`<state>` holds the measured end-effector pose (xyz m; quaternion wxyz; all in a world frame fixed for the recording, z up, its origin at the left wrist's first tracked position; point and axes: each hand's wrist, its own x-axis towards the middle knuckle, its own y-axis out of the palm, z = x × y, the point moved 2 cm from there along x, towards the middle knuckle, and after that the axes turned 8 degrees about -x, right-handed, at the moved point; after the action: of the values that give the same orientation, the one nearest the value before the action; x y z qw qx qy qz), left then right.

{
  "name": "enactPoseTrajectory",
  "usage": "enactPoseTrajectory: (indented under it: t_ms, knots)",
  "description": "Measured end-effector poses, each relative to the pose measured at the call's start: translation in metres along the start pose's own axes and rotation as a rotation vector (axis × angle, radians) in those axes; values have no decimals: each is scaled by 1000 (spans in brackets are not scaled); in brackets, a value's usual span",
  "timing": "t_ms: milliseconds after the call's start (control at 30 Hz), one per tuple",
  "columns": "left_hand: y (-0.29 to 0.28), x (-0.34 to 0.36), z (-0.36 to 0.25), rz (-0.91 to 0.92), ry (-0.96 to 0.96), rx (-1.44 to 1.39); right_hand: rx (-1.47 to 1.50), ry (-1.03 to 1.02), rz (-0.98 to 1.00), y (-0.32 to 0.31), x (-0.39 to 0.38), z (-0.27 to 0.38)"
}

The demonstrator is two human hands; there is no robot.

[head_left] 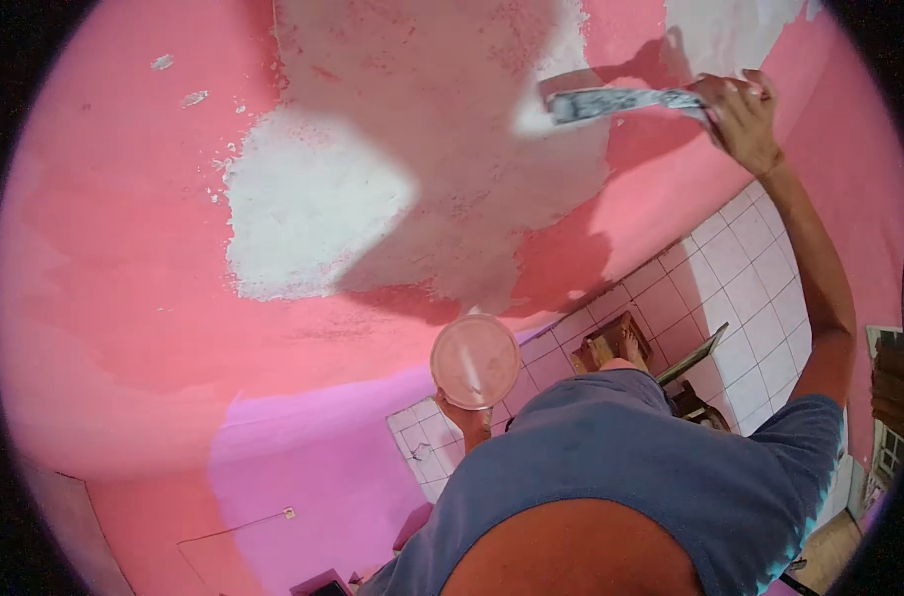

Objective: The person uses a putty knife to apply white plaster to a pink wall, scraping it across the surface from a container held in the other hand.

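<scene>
On my left, the large white patch (313, 204) spreads over the pink wall (144, 288), its ragged left edge bright and much of its right part under shadow. Just below that patch's lower edge, as I view it, I have the round plastic container (475, 361) in the left hand (462, 404), fingers closed about its lower rim; a pale streak shows on it, but I can't tell how deep it is. Up and to the right of it, well apart, sits the putty-smeared scraper (626, 102) — its long axis nearly level, the far end pointing left over the patch's right edge and the near end in the right hand (742, 111). That hand is clamped round it and is much the nearer of the two; the container lies down and to the left from there. Whether the blade touches the wall, I can't tell.

Counting left to right: two small white dabs (194, 98) near the wall's upper left, with specks I won't number; one large patch; one container; one wooden stool (611, 343) on the tiled floor (725, 258); one scraper; one further white patch (735, 30) at upper right — and two hands, both occupied.
</scene>
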<state>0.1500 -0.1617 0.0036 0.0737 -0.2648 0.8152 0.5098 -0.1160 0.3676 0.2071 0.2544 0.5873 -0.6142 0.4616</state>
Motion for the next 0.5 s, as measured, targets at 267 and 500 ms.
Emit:
enactPoseTrajectory:
  t_ms: [267,500]
  knots:
    - [10,2,-1,121,-30,-28,423,-91,-202,16,114,146]
    - [8,-10,2,105,16,-32,373,-193,-225,27,123,123]
